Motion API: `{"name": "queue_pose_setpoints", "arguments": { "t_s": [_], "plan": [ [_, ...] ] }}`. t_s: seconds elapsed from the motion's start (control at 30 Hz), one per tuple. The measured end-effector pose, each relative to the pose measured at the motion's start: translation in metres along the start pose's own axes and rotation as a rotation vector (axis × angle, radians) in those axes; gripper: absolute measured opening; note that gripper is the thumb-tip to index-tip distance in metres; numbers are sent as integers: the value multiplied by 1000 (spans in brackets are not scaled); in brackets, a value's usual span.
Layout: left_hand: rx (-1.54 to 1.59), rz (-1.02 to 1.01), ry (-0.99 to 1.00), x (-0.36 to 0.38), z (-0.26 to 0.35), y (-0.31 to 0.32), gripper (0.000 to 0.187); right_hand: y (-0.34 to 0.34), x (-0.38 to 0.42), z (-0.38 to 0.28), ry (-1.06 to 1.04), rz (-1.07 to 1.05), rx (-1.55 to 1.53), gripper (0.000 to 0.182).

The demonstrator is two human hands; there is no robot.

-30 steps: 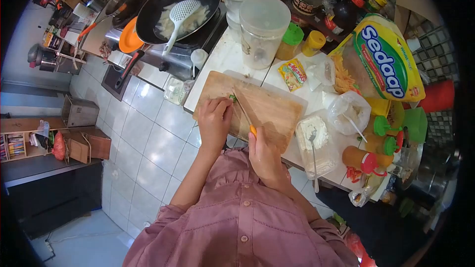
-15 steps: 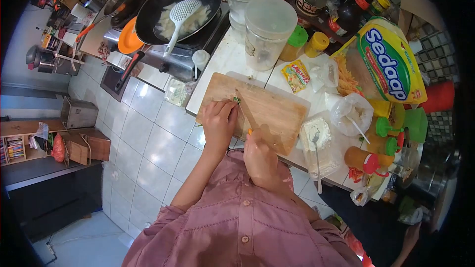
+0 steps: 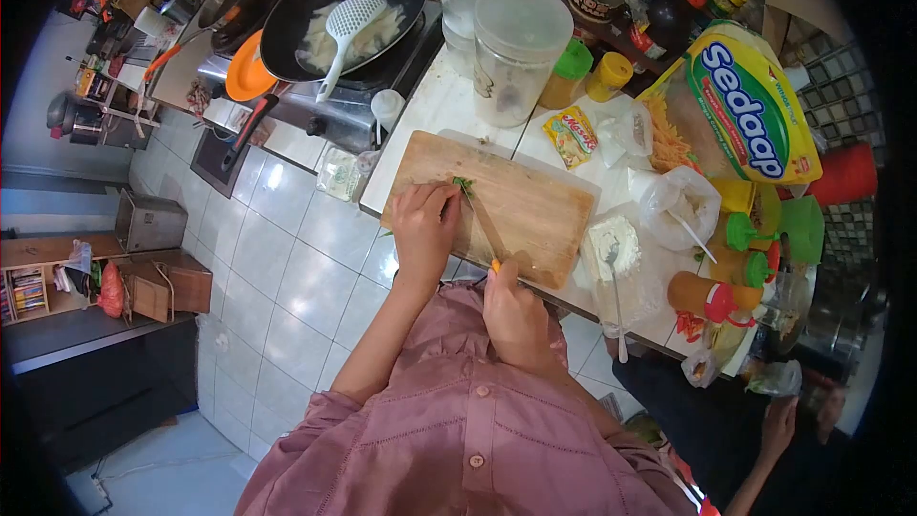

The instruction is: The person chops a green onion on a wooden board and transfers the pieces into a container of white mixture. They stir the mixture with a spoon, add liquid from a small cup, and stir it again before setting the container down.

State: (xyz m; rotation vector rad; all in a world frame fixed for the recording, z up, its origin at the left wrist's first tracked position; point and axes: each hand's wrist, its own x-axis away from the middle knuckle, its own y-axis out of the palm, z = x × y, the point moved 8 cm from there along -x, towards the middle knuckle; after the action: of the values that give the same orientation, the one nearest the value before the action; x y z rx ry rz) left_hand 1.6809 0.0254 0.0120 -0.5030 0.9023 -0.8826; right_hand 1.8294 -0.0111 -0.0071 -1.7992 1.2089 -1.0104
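My left hand point(image 3: 423, 229) rests on the left part of the wooden cutting board point(image 3: 540, 220), fingers curled over a bunch of green leaves. Some cut-looking greens point(image 3: 462, 183) show just beyond its fingertips, and a bit of green pokes out on the other side of the hand. In my right hand point(image 3: 516, 315) is a knife point(image 3: 484, 226) with an orange-yellow handle. Its blade slants across the board, its tip beside the greens and close to the left fingers. Most of the bunch is hidden under my left hand.
A black wok point(image 3: 277, 38) with pale pieces and a white slotted spatula point(image 3: 349, 29) sits on the stove. Beyond the board stand plastic canisters point(image 3: 521, 57). On the right are a tray of white powder point(image 3: 621, 258), sauce bottles point(image 3: 697, 296) and another person's hand point(image 3: 778, 425).
More green shows past my left fingertips. My right hand and the knife handle have shifted slightly right and down. The other person's hand has come further into view at lower right.
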Motion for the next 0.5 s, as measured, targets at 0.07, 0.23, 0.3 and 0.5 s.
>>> {"name": "queue_pose_setpoints", "arguments": {
  "t_s": [0.07, 0.23, 0.3, 0.5],
  "plan": [
    [12, -8, -12, -1, -1, 1, 9, 2, -8, -4, -47, 60, -14, 24],
    [-12, -11, 5, -1, 1, -2, 10, 4, -22, -18, -130, 162, -74, 24],
    [-2, -10, 4, -1, 1, -2, 9, 4, -19, -16, -108, 104, -16, 23],
    [18, -16, -24, 0, 0, -2, 9, 2, 5, -1, -24, 37, 80, 24]
  ]
}}
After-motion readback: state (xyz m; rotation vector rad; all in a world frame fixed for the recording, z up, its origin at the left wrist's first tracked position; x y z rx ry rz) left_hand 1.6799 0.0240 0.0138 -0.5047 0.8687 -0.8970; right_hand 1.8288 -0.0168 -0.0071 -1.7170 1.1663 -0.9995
